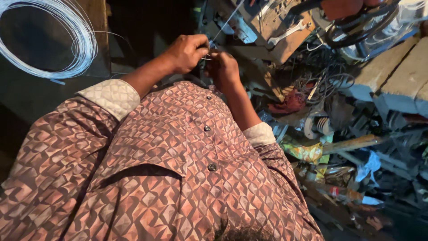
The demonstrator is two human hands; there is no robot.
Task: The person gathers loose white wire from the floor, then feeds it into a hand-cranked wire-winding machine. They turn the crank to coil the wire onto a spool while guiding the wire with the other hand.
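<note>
Where the brown diamond-patterned shirt front (pixel 178 178) fills the lower view, both hands meet just above its collar edge. Left hand (pixel 187 52) curled tight, fingers pinched on a thin pale wire (pixel 223 26) running up and away toward the clutter. Right hand (pixel 223 67) touching the left, fingers closed narrow around the same spot; exact hold hidden by knuckles. Far left of the shirt, a round coil of thin white wire (pixel 80 40) against dark ground. Right of the shirt, a silver open-ended spanner (pixel 287 33) on a worn wooden board (pixel 285 44), tangled dark cables (pixel 325 76), a long wooden handle (pixel 352 143), crumpled yellow wrapper (pixel 305 151).
</note>
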